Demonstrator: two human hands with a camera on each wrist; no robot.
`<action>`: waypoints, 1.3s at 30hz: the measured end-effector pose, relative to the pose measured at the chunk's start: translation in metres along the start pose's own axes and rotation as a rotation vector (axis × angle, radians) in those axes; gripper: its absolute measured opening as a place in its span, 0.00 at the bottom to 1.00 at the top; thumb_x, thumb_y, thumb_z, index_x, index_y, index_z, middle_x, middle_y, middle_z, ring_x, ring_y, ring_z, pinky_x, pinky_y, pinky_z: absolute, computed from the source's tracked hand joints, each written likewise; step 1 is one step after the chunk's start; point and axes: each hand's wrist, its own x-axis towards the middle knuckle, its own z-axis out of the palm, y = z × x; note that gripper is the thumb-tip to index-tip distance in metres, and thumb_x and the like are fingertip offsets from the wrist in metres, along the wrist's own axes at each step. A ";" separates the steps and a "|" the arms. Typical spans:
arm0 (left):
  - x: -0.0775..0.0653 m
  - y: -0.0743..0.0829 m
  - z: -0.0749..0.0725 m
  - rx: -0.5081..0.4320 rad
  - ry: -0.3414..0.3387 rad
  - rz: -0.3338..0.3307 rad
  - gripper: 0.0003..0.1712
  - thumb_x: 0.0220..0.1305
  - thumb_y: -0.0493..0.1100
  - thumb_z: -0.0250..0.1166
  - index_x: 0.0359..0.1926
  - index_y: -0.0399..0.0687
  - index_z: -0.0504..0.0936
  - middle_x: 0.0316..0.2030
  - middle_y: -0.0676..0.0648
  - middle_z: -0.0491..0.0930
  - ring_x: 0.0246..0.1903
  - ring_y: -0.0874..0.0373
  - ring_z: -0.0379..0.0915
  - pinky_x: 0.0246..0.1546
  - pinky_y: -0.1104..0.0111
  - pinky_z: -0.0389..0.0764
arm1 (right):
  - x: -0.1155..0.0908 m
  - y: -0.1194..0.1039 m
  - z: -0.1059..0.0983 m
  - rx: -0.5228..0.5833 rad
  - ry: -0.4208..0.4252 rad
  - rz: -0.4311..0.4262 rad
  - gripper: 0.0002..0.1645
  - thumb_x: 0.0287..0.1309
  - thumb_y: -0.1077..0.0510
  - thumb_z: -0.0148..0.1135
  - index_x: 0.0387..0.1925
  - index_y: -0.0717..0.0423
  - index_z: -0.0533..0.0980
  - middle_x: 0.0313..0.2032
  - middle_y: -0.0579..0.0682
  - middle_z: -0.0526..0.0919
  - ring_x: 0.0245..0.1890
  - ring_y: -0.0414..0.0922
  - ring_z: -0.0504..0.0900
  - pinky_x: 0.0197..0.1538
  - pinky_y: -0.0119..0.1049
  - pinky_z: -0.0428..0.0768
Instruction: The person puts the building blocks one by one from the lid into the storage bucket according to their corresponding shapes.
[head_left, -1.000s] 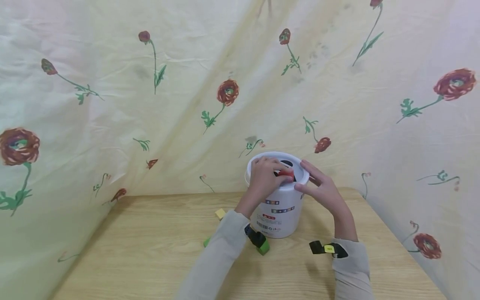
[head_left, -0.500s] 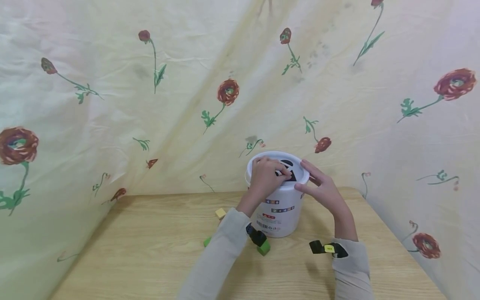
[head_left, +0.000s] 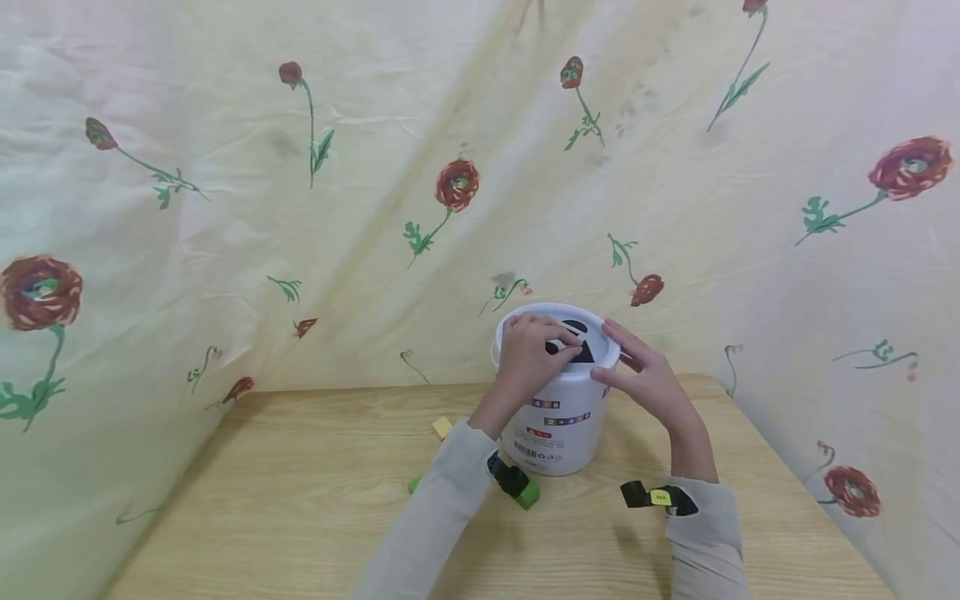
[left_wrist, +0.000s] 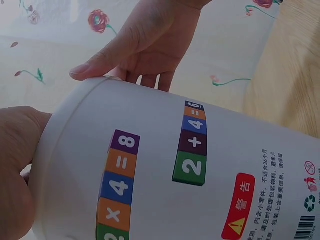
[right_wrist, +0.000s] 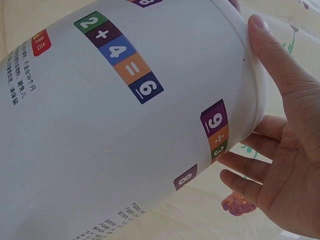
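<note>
A white plastic bucket [head_left: 558, 446] with printed number sums stands upright on the table. Its white lid [head_left: 600, 343] has several dark cut-out holes. Over the lid, my left hand [head_left: 527, 350] has bent fingers, thumb and index tips close together beside a hole, no block showing between them. That hand partly covers the holes. On the right, my right hand [head_left: 648, 385] holds the bucket at its rim, thumb at the front and fingers round the side. The right wrist view shows its thumb [right_wrist: 282, 57] along the rim.
Left of the bucket, partly behind the left sleeve, lie a yellow block [head_left: 442, 427] and a green block [head_left: 415, 483]. Another green block [head_left: 529, 494] sits in front of the bucket by the left wrist strap. A flowered cloth [head_left: 360, 208] hangs behind the wooden table [head_left: 300, 500].
A red block pinched by the left hand over the lid one second ago is gone from sight; the dark hole now shows there. Both hands have stayed nearly in place.
</note>
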 end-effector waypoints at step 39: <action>-0.129 -0.076 0.008 0.090 -0.219 0.173 0.17 0.53 0.53 0.74 0.42 0.55 0.82 0.42 0.56 0.83 0.46 0.59 0.71 0.57 0.58 0.75 | 0.004 0.002 0.002 -0.008 0.011 0.042 0.50 0.62 0.47 0.71 0.79 0.44 0.56 0.80 0.50 0.54 0.78 0.62 0.55 0.71 0.67 0.62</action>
